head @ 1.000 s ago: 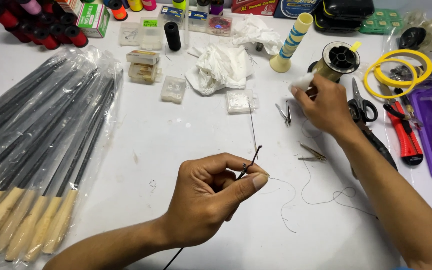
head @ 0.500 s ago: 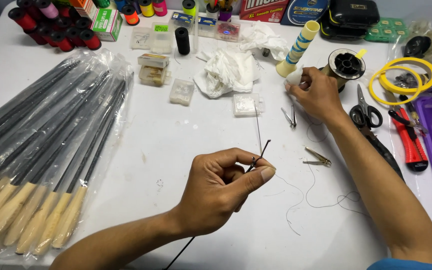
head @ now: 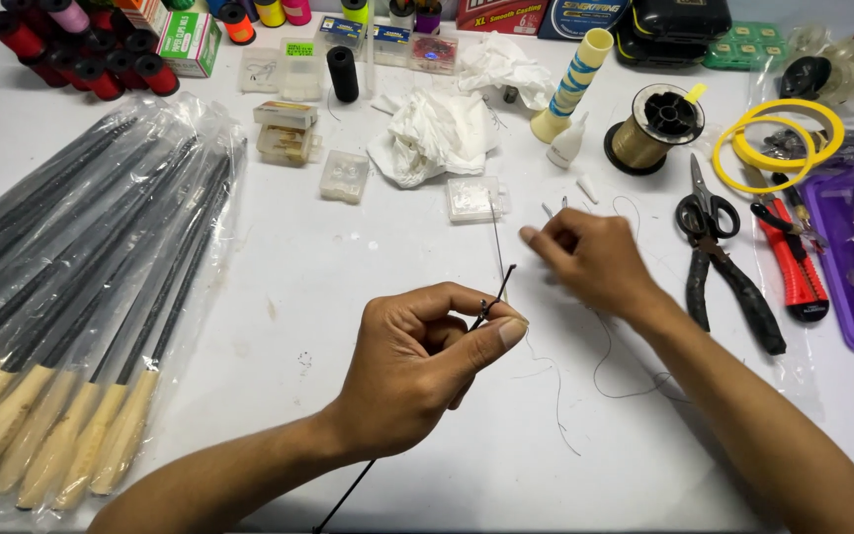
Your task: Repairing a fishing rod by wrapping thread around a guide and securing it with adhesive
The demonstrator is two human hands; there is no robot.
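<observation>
While left hand (head: 417,356) fingers pinch one thin black rod (head: 491,297), right hand (head: 590,259) fingers pinch one thin line (head: 497,237).

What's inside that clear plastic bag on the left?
The clear plastic bag holds a bundle of thin black rods with pale wooden handles. Lower layers and exact count are hidden.

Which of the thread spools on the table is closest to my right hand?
The gold spool lying flat beside the scissors; the red, yellow and black ones sit farther from your right hand.
</observation>
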